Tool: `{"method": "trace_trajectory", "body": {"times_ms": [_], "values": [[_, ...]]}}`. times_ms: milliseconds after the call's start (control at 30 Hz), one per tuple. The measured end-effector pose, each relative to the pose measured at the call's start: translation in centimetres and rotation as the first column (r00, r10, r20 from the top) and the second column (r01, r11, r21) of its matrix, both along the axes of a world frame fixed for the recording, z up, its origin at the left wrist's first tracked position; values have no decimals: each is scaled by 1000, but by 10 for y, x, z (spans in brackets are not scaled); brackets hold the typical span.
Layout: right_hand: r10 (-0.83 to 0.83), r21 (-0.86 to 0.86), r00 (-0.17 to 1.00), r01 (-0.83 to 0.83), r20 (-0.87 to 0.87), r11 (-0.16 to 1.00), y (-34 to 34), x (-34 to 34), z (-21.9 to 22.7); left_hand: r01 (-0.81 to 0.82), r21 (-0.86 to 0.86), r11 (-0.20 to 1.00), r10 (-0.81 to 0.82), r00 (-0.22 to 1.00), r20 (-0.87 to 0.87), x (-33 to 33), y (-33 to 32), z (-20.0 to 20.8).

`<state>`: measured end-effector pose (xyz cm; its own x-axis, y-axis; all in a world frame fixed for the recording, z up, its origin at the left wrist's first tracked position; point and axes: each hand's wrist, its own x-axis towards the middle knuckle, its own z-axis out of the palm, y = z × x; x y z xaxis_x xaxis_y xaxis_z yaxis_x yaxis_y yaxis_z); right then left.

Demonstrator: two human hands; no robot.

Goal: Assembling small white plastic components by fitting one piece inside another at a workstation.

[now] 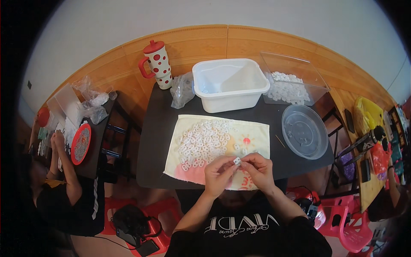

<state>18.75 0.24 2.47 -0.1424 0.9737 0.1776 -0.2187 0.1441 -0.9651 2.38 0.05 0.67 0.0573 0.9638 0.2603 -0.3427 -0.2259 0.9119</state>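
Observation:
Over the front of a pale yellow cloth [172, 159], my left hand [219, 174] and my right hand [259, 172] meet fingertip to fingertip. Both are closed in a pinch on one small white two-holed piece [237, 161]. What else the fingertips may hold is too small to make out. Many similar white two-holed pieces [201, 143] lie spread over the left half of the cloth. A few loose white pieces [237, 147] lie just beyond my right hand.
Behind the cloth stand a white tub [231, 100], a clear bin [299, 64] of white pieces and a red-dotted tumbler [160, 64]. A clear round lid [305, 132] and a thin stick [280, 141] lie right. Another person [70, 184] works at the left table.

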Motion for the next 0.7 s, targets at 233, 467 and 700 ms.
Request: {"method": "trace_trajectory", "body": {"times_ms": [233,467,700], "values": [[-45,323,954,-56,295,945,21,17,19,64,-107,992,-62,998,23,1,0,-4],[37,281,904,-172,427,944,22,27,10,-23,-30,999,17,981,-193,7,2,-6],[1,321,865,-187,502,928,22,29,9,-76,150,986,138,875,-464,11,2,5]]}}
